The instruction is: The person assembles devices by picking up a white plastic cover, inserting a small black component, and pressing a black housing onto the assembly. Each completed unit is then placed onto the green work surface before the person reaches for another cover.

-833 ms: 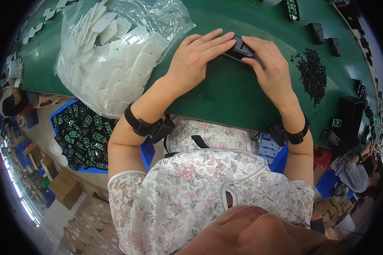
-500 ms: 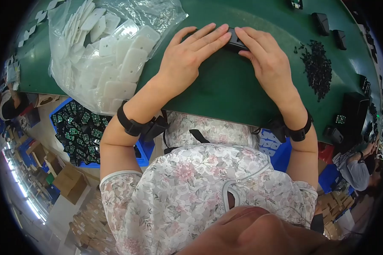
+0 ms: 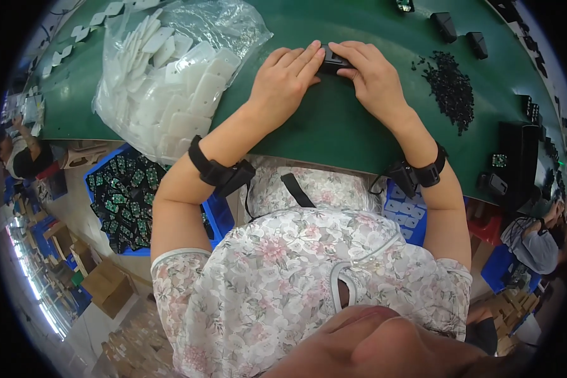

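Fingertips of left hand [image 3: 283, 79] and right hand [image 3: 375, 75] pinch black part [image 3: 334, 60].

You work under even, bright overhead light; it falls flat on the green table [image 3: 334, 126], so your left hand [image 3: 283, 79] and right hand [image 3: 375, 79] cast only soft, short shadows just beneath the fingers. Left of your left hand, the clear plastic bag [image 3: 170, 82] catches white glare along its crinkled folds, washing out detail in the pale pieces inside. The small black part [image 3: 332, 60] between your fingertips reads as a dark shape with little surface detail. The fisheye lens bends the table edge into a curve and rings the view in black. Far from your hands, at the left rim, the background smears and brightens, out of focus.
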Demonstrator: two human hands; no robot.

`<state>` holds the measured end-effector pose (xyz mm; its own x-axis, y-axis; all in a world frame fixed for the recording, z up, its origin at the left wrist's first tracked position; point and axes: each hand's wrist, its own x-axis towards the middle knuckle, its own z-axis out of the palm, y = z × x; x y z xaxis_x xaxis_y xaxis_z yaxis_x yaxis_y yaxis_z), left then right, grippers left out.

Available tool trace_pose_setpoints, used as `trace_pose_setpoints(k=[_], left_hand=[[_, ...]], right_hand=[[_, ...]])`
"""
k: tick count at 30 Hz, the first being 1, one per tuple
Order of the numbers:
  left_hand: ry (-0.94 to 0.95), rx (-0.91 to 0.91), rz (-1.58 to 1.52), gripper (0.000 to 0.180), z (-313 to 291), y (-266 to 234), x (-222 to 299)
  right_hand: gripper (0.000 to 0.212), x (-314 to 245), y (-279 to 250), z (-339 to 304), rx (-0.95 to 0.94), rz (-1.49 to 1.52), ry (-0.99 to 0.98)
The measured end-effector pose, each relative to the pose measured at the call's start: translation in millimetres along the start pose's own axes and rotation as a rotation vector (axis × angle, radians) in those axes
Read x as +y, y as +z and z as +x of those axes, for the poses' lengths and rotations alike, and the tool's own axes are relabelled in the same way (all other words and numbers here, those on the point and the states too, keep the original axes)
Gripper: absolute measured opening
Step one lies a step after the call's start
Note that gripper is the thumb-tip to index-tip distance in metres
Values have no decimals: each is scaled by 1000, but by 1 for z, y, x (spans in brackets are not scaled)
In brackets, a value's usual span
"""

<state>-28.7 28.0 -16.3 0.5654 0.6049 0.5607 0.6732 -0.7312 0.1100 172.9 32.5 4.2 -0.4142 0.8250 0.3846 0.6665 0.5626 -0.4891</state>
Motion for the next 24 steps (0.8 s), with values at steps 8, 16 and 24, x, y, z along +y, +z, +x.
trace_pose_setpoints(k=[8,16,24], left_hand=[[-473,88,-455,25,23,28,-18],[-661,125,-812,21,24,3,2],[-881,330,-1336,25,24,-2,21]], right_hand=[[34,23,8,30,-66,308,89],[29,2,5,34,-4,664,244],[41,-12,7,33,98,798,270]])
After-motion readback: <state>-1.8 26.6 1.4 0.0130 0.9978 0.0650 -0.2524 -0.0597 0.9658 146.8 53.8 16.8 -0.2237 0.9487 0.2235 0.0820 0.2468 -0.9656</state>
